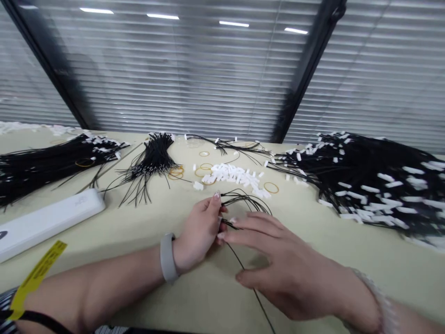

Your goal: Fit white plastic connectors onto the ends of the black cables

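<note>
In the middle of the table my left hand is closed around a small bunch of thin black wires, which arc out to the right from its fingers. Small white ends show at its fingertips. My right hand is beside it, thumb and fingers spread apart, fingertips close to the wires. One single black wire runs down from between the hands towards the front edge. Just beyond the hands lies a pile of small white connectors.
A large heap of black wires with white connectors covers the right side. More bundles lie at left and back. A white power strip rests at left. Yellow rubber bands lie about. Window blinds stand behind the table.
</note>
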`<state>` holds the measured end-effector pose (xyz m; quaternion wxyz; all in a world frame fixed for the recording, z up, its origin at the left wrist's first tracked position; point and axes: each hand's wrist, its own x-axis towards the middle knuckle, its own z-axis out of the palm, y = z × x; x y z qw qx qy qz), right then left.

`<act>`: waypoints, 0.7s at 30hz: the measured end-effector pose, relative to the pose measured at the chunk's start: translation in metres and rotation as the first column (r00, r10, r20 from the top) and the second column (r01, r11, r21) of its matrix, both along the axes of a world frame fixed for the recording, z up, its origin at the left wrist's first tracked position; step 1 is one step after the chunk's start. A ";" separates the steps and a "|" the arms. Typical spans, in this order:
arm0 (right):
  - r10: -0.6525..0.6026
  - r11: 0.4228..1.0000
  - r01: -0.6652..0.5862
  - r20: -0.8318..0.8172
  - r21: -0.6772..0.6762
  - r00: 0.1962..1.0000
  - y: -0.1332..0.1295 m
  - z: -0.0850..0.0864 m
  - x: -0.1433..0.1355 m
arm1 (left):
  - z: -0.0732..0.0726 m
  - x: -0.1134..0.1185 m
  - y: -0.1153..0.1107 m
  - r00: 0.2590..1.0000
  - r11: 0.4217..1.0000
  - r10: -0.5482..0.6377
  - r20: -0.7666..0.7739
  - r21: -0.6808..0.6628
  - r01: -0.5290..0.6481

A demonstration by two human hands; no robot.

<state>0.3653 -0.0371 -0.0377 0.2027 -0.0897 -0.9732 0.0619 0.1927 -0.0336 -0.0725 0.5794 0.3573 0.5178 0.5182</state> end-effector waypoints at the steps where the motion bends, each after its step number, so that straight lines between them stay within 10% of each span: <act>1: 0.004 0.998 -0.005 -0.018 -0.063 1.000 0.000 0.002 0.001 | 0.000 0.000 0.000 1.000 1.000 0.011 -0.002 -0.013 -0.011; 4: -0.084 0.910 0.000 -0.185 -0.415 0.979 0.012 0.001 0.008 | 0.001 0.002 0.001 0.999 0.999 0.033 -0.040 -0.042 -0.034; 9: -0.554 0.505 -0.247 -0.530 -0.827 0.642 0.047 -0.007 0.016 | 0.004 0.004 -0.003 0.997 0.998 0.053 -0.055 -0.030 -0.054; 15: -0.703 0.583 -0.090 -0.556 -0.808 0.443 0.055 0.009 0.022 | 0.002 0.004 -0.006 0.995 1.000 0.026 -0.101 0.006 -0.025; 21: -0.685 0.640 0.292 -0.355 -0.711 0.636 0.024 0.007 0.006 | 0.000 0.005 -0.009 0.984 1.000 0.003 -0.180 0.013 -0.001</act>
